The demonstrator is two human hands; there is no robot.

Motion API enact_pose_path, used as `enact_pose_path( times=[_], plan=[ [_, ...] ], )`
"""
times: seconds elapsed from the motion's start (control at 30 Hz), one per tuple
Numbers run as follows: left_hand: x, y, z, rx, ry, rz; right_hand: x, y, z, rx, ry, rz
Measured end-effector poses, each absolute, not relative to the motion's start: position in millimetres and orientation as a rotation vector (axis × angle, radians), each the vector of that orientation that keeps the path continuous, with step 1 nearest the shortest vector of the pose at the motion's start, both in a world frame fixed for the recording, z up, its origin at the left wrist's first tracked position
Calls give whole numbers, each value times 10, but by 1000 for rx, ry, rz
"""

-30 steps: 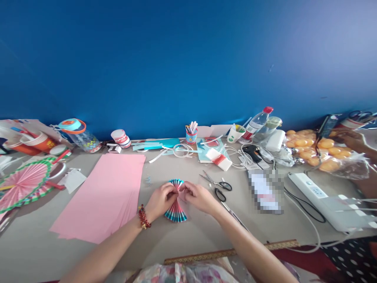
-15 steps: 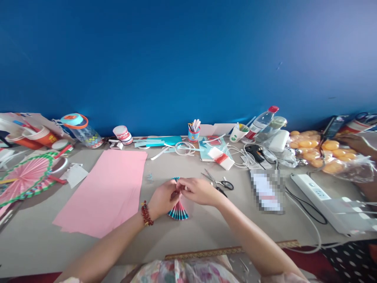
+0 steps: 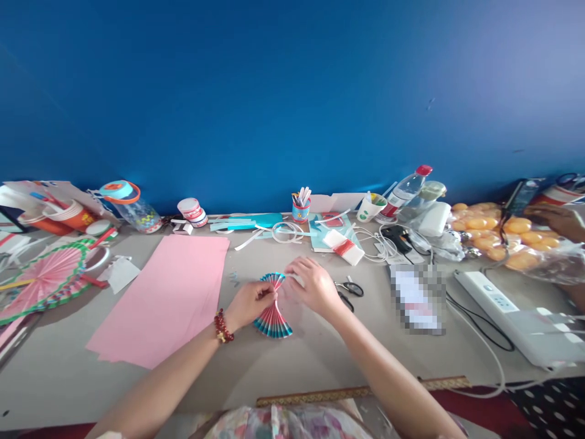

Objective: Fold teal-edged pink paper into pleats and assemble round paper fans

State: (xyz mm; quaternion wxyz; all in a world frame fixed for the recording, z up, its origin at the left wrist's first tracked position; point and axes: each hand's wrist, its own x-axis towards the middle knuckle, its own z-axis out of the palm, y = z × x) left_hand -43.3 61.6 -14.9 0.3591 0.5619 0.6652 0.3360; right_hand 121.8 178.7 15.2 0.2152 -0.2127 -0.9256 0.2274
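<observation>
A small pleated paper fan point(image 3: 273, 322), pink with teal edges and pinched at its middle, lies on the grey table point(image 3: 292, 360) in front of me. My left hand point(image 3: 247, 303), with a red bead bracelet at the wrist, pinches the fan's waist. My right hand point(image 3: 311, 286) is closed on the fan's upper right edge, its fingers drawn together just above the pleats. Black-handled scissors point(image 3: 347, 289) lie partly hidden behind my right hand.
A stack of pink paper sheets point(image 3: 169, 299) lies to the left, a large pink fan point(image 3: 41, 281) further left. Cups, a water bottle point(image 3: 402, 192), cables, a white power strip point(image 3: 512, 317) and a bag of oranges point(image 3: 507, 244) crowd the back and right. Another person's hand point(image 3: 555, 218) shows at far right.
My right hand has lifted from the fan's waist to its upper right edge. The fan's top half now shows spread open. My left hand stays at the pinch.
</observation>
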Motion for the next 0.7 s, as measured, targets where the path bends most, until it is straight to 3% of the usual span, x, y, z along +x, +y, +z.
enact_pose_path(
  times=[0.17, 0.43, 0.7],
  plan=[
    [-450, 644, -163, 1388, 1644, 877, 1352, 1614, -25, -613, -2552, 941],
    [-447, 651, -233, 1370, 1537, 936, 1273, 1564, -83, -605, -2686, 625],
    [-455, 633, -321, 1324, 1605, 927, 1345, 1462, -136, -633, -2618, 861]
  ],
)
